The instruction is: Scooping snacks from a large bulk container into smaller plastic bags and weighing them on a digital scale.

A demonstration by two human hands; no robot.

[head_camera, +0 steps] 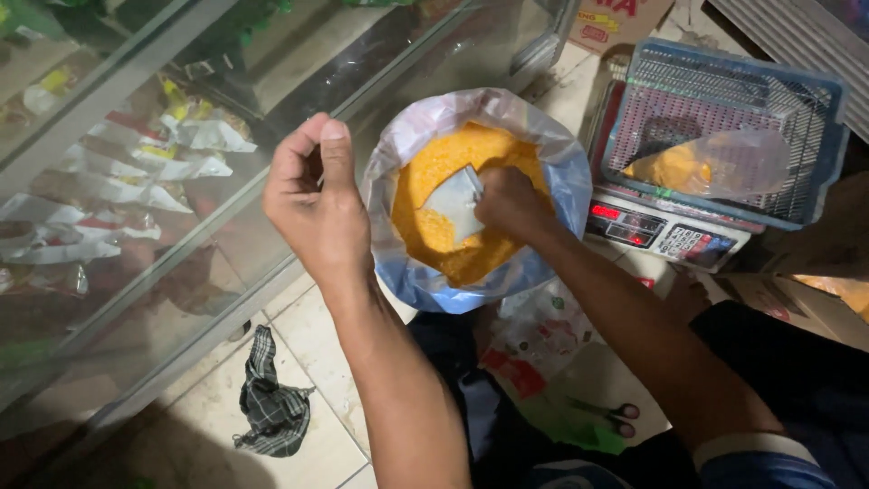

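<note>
The right hand (509, 201) is plunged into the large clear plastic bag of orange-yellow crumbs (471, 204), its fingers closed around a flat grey metal scoop (455, 201) that lies half buried just left of the knuckles. The left hand (312, 195) hovers left of that bag, fingers curled loosely in with the thumb up; it seems to hold nothing, though the palm is hidden. Beyond the right fingers, a small clear bag partly filled with crumbs (715, 163) already lies in the blue plastic mesh basket (819, 118) on the digital scale (665, 234), so portioning looks begun, with most crumbs left in the big bag.

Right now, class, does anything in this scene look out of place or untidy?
Yes: a crumpled checked cloth lies on the tiled floor beside the glass cabinet, and scissors lie loose on printed plastic.
</note>
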